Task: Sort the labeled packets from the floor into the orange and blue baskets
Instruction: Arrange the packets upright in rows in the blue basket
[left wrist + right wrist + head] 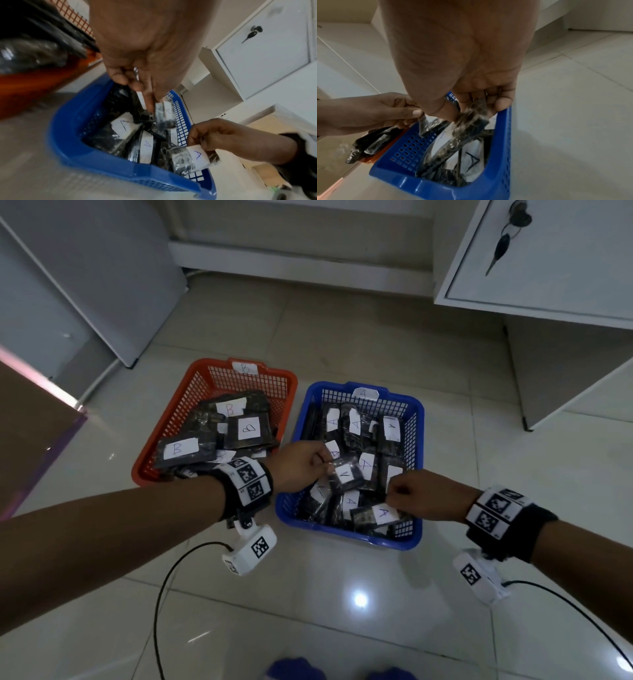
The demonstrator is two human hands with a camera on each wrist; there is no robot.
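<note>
Two baskets stand side by side on the tiled floor: the orange basket (pixel 205 378) tagged B on the left and the blue basket (pixel 346 534) tagged A on the right. Both hold several dark plastic packets with white labels, B ones (pixel 248 428) in orange, A ones (pixel 366 463) in blue. My left hand (pixel 323 462) hangs over the blue basket and pinches the corner of an A packet (pixel 346 474), also in the left wrist view (pixel 164 113). My right hand (pixel 394 496) pinches another A packet (pixel 378 513) at the basket's near right (pixel 193 159).
A white cabinet (pixel 548 258) with keys in its lock stands at the back right, its leg (pixel 527 392) close to the blue basket. A grey panel (pixel 96 278) leans at the back left. Black cables (pixel 161 594) trail across the floor near me.
</note>
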